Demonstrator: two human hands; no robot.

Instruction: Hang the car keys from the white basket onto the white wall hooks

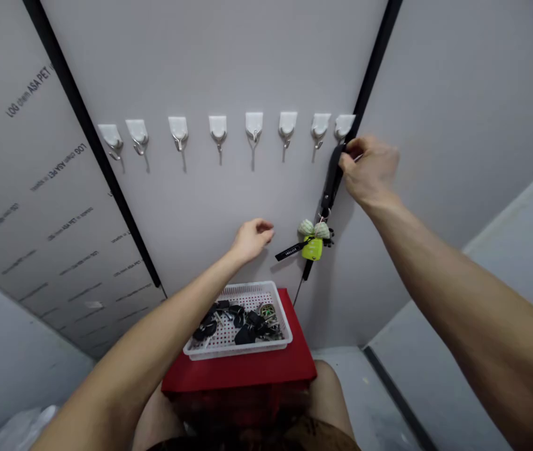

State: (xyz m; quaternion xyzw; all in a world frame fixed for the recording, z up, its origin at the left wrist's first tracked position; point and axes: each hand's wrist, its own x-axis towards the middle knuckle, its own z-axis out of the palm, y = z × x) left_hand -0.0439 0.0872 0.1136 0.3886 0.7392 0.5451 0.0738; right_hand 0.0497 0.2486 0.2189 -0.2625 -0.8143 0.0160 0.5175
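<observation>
At the rightmost white hook (344, 127), my right hand (370, 168) is pinched at the upper end of a black keychain strap (332, 175); its outline is slightly blurred. The strap hangs down along the black seam. From its ring dangle a yellow-green key fob case (312, 248), a pale checked bow (314, 228) and a black tag (289, 252) with white print. My left hand (252, 240) hovers before the wall, left of the fob, its fingers loosely bent and thumb apart. It holds nothing. Below it, a white basket (237, 352) contains several keys and black fobs (254, 326).
More hooks (218, 128) line the grey wall (228, 56) in a row, with nothing hung on them. The basket stands on a red box (242, 374) between my knees. Side panels (45, 188) rise at left and right; a whitish plastic bag (22, 429) lies bottom left.
</observation>
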